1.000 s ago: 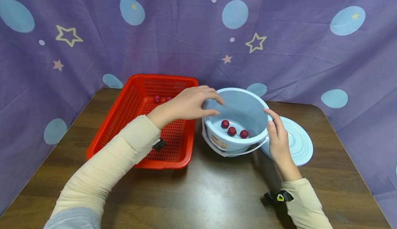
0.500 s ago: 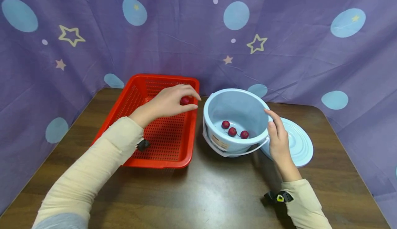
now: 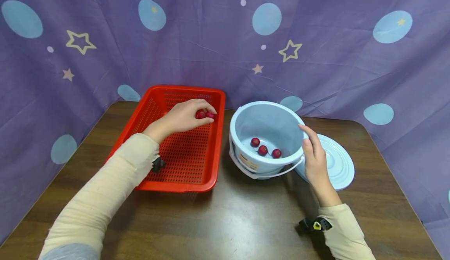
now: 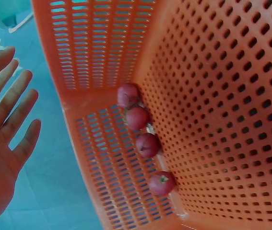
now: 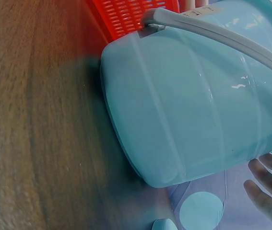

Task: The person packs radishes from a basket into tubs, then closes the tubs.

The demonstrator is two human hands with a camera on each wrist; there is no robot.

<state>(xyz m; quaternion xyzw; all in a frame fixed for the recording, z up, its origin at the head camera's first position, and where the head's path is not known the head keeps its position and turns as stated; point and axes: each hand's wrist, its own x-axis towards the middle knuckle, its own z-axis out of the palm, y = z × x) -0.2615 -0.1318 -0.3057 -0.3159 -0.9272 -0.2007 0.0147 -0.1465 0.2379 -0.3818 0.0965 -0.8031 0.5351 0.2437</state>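
Observation:
My left hand [image 3: 184,115] hovers over the back of the red plastic basket [image 3: 216,154], fingers and thumb parted. In the left wrist view that hand's fingers [image 4: 15,106] are spread, with nothing between them, beside several small round red fruits [image 4: 137,118] lying along the basket's bottom edge. The head view shows some of these fruits just past my fingers. My right hand [image 3: 314,156] rests against the right rim of the light blue bucket [image 3: 268,113], its fingers [image 5: 265,177] fairly straight along the outer wall. Three red fruits [image 3: 262,150] lie on the bucket's floor.
A round light blue lid [image 3: 339,162] lies on the wooden table [image 3: 232,225] to the right of the bucket, partly behind it. The bucket's handle [image 3: 258,176] hangs down in front. A purple patterned cloth [image 3: 211,37] hangs behind the table.
My left hand has moved left from the bucket's rim back over the basket, then slightly further left. The right hand stays at the rim, and the same three fruits lie in the bucket.

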